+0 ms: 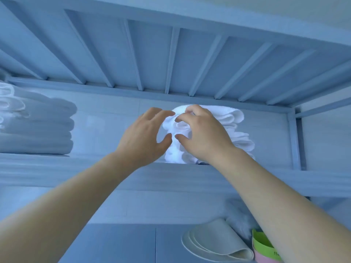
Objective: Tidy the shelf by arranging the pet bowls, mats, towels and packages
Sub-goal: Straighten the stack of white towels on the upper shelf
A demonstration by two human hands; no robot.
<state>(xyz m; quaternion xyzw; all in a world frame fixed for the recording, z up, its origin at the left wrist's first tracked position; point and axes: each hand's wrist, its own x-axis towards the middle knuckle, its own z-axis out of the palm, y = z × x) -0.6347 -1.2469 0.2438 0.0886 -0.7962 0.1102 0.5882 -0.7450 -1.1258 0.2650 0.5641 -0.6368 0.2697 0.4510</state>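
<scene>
A stack of folded white towels (237,128) stands on the upper shelf (57,168), right of centre. Both my hands are raised to its front. My left hand (146,135) has its fingers spread, with the fingertips touching the stack's left side. My right hand (201,133) covers the stack's front, its fingers curled onto the top towel's folded edge. A second, larger pile of folded white towels (38,126) lies at the far left of the same shelf.
On the shelf below, at lower right, lie folded cream mats (216,242), stacked green and pink pet bowls (264,247) and something white and fluffy (239,215). A slatted shelf underside (171,54) is overhead. A shelf post (292,139) stands right of the towels.
</scene>
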